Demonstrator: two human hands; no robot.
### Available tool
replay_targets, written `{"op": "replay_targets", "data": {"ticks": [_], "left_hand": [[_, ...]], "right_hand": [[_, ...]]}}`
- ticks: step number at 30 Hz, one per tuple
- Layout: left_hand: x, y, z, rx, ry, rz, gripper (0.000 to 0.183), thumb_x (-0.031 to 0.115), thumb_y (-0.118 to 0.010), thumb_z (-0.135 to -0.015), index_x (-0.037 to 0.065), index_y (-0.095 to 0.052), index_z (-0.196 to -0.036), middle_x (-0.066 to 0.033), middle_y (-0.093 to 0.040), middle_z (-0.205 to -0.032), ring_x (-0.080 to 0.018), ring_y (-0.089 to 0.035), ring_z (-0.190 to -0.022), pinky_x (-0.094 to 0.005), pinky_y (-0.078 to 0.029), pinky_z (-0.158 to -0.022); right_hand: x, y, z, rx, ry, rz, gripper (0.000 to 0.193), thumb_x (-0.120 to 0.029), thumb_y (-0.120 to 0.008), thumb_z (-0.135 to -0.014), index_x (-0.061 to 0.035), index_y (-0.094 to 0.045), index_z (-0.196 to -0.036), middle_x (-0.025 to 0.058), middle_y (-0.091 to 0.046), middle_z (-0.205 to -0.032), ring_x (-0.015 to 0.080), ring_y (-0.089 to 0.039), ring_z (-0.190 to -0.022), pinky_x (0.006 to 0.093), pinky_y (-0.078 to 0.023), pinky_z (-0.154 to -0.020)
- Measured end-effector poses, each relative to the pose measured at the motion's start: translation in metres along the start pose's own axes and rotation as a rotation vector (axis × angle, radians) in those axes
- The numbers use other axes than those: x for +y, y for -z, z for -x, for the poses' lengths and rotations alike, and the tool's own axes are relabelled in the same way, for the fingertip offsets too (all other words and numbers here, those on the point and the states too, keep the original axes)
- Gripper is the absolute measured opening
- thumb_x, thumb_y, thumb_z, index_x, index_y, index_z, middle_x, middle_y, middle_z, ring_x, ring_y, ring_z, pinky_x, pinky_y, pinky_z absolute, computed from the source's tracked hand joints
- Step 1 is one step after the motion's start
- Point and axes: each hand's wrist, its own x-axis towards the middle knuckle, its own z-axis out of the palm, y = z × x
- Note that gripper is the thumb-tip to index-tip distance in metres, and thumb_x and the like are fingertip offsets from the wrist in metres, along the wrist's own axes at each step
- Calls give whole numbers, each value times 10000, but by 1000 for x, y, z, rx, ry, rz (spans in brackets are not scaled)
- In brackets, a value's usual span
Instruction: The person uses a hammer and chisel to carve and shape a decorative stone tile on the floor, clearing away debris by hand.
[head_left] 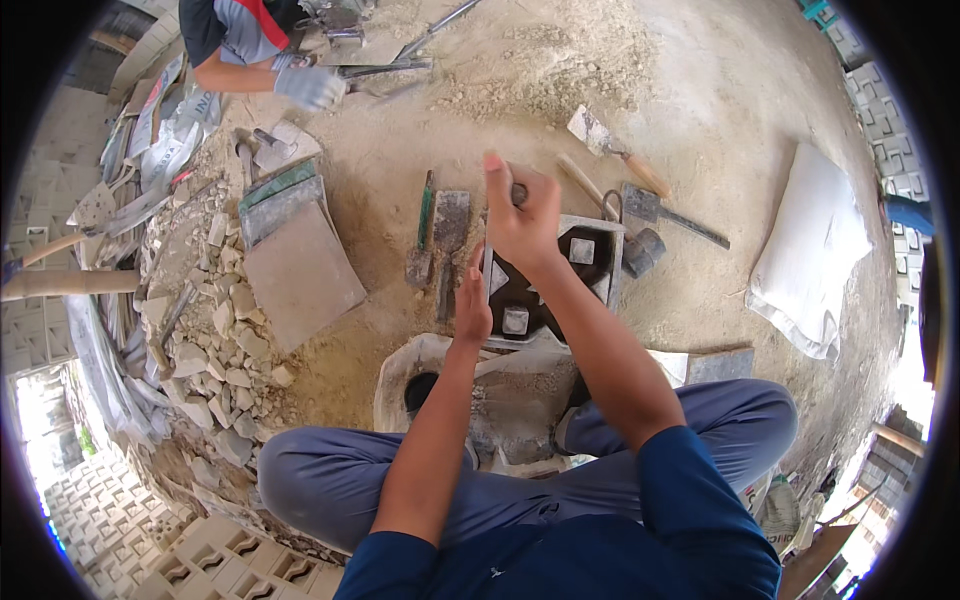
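The person sits on the sandy ground (420, 130) over a square metal mould (545, 285) lying flat between their feet and the scattered trowels, near the ground's middle. The left hand (472, 312) is pressed open against the mould's near-left edge, and the right hand (522, 215) is clenched round a small dark tool (519, 192) above its far edge. This looks like cleaning or dressing the mould; the next move calls for a steady brace. Being square, it has no clear long axis, its open face upward.

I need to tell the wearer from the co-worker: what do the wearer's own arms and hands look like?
Both forearms are bare, with dark blue short sleeves ending above the elbows. The left hand and right hand wear no gloves, and no watch or rings are visible.
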Motion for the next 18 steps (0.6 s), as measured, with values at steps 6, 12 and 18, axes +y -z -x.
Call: {"op": "replay_targets", "data": {"ticks": [6,12,18], "left_hand": [[-3,-2,-1,-12,-3,1,736,530,-222,-1116,-31,-339,-1577,-168,-357,-1638,-278,-287,-1537,-383,-164,-1258],[-3,-2,1,-7,-19,0,741,534,-222,-1116,-35,-342,-1575,-165,-354,-1639,-276,-285,-1536,-384,-157,-1261],[-5,-3,2,-1,-19,18,755,549,-227,-1112,-37,-345,-1572,-167,-354,-1638,-276,-287,-1535,-385,-166,-1258]], "right_hand": [[22,3,6,-39,0,-25,474,-226,-552,-1064,4,-505,-652,16,-395,-501,75,-337,-505,342,-278,-458],[-30,61,-7,17,-57,-331,491,-210,-529,-1086,-68,-454,-622,-51,-408,-535,60,-375,-471,282,-238,-441],[-50,104,-17,-33,-68,-562,475,-200,-549,-1075,-65,-409,-641,-14,-395,-633,67,-297,-441,278,-208,-420]]}}
